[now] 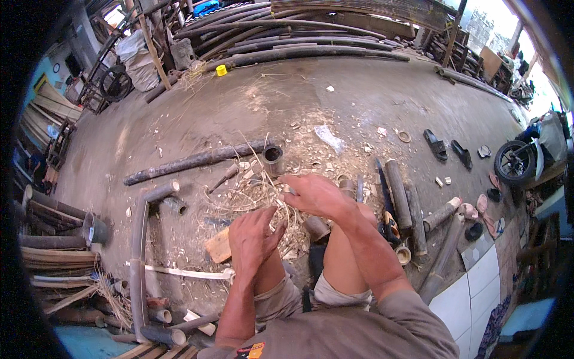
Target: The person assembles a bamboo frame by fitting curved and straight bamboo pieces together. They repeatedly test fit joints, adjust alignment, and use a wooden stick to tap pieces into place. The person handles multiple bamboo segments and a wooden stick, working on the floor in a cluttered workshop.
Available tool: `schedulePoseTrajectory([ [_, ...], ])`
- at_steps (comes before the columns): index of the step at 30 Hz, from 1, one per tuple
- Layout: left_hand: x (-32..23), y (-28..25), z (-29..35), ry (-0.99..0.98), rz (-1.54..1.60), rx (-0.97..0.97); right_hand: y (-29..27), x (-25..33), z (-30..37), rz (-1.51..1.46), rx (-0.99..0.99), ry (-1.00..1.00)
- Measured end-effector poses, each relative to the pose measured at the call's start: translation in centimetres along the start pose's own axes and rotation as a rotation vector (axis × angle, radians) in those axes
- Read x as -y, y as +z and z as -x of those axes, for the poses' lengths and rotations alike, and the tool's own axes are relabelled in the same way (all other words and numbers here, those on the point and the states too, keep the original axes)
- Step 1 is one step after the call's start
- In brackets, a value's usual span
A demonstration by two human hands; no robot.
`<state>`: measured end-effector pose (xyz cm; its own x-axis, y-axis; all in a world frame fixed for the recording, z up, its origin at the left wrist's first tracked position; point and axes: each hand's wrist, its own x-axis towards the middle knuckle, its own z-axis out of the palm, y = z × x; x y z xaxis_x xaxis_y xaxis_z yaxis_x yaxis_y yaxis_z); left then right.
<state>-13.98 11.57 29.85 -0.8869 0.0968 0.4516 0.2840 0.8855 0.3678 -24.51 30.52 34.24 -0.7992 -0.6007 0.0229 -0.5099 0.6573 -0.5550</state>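
Note:
My right hand (318, 195) is closed, its fingertips around a thin bamboo strip (254, 151) that sticks up and away to the left. Just left of it, over my left knee, is my left hand (251, 236). Its fingers are loosely bent, with thumb and forefinger apart and nothing visible between them. Pale curled shavings (291, 230) lie beneath and between both hands. Beyond the right hand stands a short, hollow bamboo section (272, 158). A wooden block (219, 245) lies beside my left hand. Another bamboo piece (316, 227) rests near my right knee.
A long dark bamboo pole (197, 163) lies ahead on the left. To the right are a long blade (384, 182), bamboo tubes (399, 191) and sandals (435, 145). A bent bamboo frame (139, 257) stands at left, near a bucket (95, 228). Poles (311, 55) are stacked at the back.

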Motion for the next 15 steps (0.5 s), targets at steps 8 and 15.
schedulePoseTrajectory([
  [8, 0.3, 0.1, 0.1, -0.022, 0.000, 0.054, 0.8, -0.5, -0.3, 0.011, -0.049, -0.045],
  [15, 1.6, 1.9, 0.5, -0.051, -0.004, 0.117, 3.0, -2.5, -0.8, 0.011, -0.184, -0.169],
])
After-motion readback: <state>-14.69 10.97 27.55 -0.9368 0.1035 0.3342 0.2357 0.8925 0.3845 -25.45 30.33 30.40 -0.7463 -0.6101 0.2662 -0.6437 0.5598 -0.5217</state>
